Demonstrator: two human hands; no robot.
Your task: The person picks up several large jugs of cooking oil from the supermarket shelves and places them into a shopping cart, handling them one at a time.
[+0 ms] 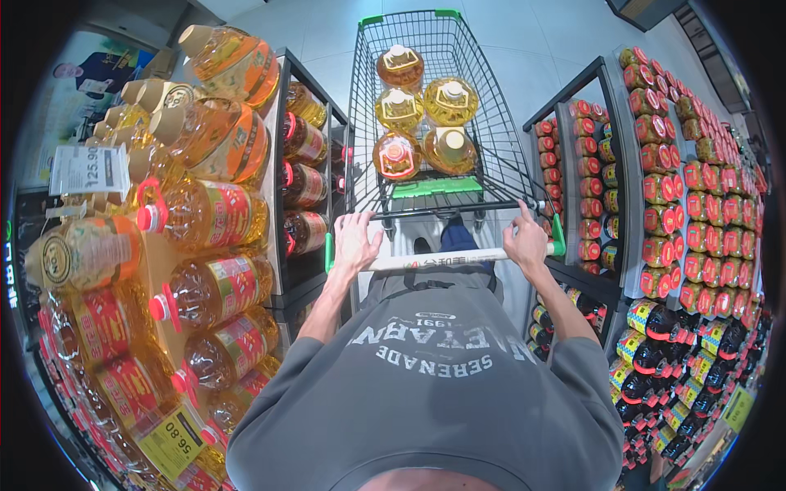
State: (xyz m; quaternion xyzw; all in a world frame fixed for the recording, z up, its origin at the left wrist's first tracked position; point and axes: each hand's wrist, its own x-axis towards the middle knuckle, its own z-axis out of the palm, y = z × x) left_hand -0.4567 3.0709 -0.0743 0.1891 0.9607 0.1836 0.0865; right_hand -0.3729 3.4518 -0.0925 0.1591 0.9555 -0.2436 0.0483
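A wire shopping cart (pixel 503 147) with green corner pieces stands before me. Several large bottles of cooking oil (pixel 451 101) are upright in its basket, near the child-seat flap with its green panel (pixel 437 187). My left hand (pixel 356 241) rests over the left end of the cart's white handlebar (pixel 442 259), fingers lying forward. At the bar's right end is my right hand (pixel 526 239), its index finger extended towards the basket's rear rim and the other fingers curled; how firmly it grips the bar cannot be told.
Big oil bottles (pixel 215 215) are stacked close on the left, with price tags (pixel 175 439). Black-framed shelving (pixel 310 184) borders the cart. On the right stand stacked jars with red lids (pixel 660 215) above dark bottles (pixel 651 362). Pale tiled floor (pixel 522 49) shows ahead.
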